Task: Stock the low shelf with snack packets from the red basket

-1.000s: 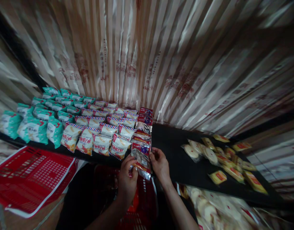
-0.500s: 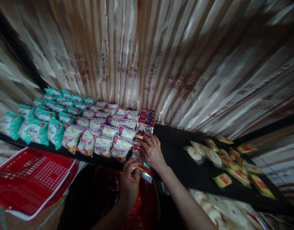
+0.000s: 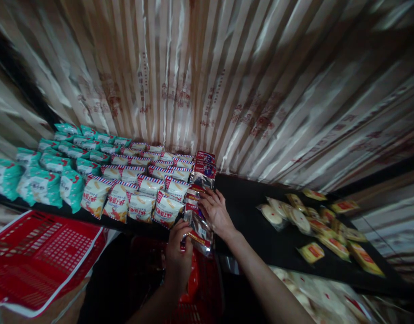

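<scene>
A dark red and silver snack packet (image 3: 200,230) lies at the front of the shelf, tilted over its edge. My left hand (image 3: 178,252) pinches its near left corner between thumb and fingers. Over the packet's far right side, my right hand (image 3: 218,215) has its fingers bent round the edge; their tips are partly hidden. Just behind stand similar red and silver packets (image 3: 204,170) in a column. White bags with striped tops (image 3: 141,206) stand in rows directly to the left.
Teal bags (image 3: 72,186) fill the left end of the black shelf (image 3: 247,211). Yellow packets (image 3: 311,253) and bagged round white cakes (image 3: 272,215) lie on the right. Below are a red basket (image 3: 48,256), another red basket (image 3: 210,274) and more bagged cakes (image 3: 301,294). A striped curtain (image 3: 200,81) hangs behind.
The view has shifted slightly, so the shelf's goods appear a little further left. The packet lies flatter against the shelf front, with both hands still on it.
</scene>
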Motion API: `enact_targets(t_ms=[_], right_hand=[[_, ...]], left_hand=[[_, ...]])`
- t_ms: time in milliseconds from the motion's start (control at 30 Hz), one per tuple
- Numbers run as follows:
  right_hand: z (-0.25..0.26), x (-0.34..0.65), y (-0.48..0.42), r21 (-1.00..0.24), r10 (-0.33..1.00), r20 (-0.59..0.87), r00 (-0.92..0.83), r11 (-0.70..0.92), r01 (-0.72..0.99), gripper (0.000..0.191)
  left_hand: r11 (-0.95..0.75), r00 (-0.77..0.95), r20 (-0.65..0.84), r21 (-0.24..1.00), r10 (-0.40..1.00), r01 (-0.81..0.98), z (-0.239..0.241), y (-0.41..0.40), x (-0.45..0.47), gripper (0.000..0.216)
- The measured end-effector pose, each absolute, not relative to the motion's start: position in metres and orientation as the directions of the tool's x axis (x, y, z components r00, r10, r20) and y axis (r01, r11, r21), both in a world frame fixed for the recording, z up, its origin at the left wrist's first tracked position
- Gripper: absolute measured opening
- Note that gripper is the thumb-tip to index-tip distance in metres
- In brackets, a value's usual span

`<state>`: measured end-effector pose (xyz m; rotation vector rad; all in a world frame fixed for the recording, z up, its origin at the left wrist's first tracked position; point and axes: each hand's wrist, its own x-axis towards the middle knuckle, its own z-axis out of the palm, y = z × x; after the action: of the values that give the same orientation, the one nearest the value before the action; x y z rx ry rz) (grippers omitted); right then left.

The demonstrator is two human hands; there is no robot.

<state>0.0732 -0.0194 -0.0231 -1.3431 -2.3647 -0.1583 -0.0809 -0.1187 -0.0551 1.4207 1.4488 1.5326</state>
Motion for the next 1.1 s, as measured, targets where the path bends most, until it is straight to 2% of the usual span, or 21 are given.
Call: enact_targets(t_ms=[133,400,867,1100], right_hand=[[-0.016,0.077,-0.015,-0.092,0.778,0.372,-0.507,0.574,0.813,0.021],[-0.007,0.073,-0.015,0.020,0.715,0.358,-0.601,0.638,0.770,0.019],[-0.007,0.085,-0.008,-0.045,0.647,0.409,-0.643,0.718,0.694,0.015],[-0.003,0.087,-0.011,-0.063,0.660,0.398,-0.637,0.713,0.698,0.016]], left_hand=[[-0.204,-0.255,0.267,0.947,0.929,0.247,-0.056,-0.122,-0.080,0.024],[-0.174,-0.258,0.237,0.954,0.937,0.243,-0.059,-0.121,-0.075,0.025],[-0.303,-0.279,0.432,0.863,0.857,0.405,-0.068,-0.104,-0.073,0.025],[-0.306,-0.265,0.461,0.830,0.847,0.466,-0.066,-0.106,-0.074,0.024]])
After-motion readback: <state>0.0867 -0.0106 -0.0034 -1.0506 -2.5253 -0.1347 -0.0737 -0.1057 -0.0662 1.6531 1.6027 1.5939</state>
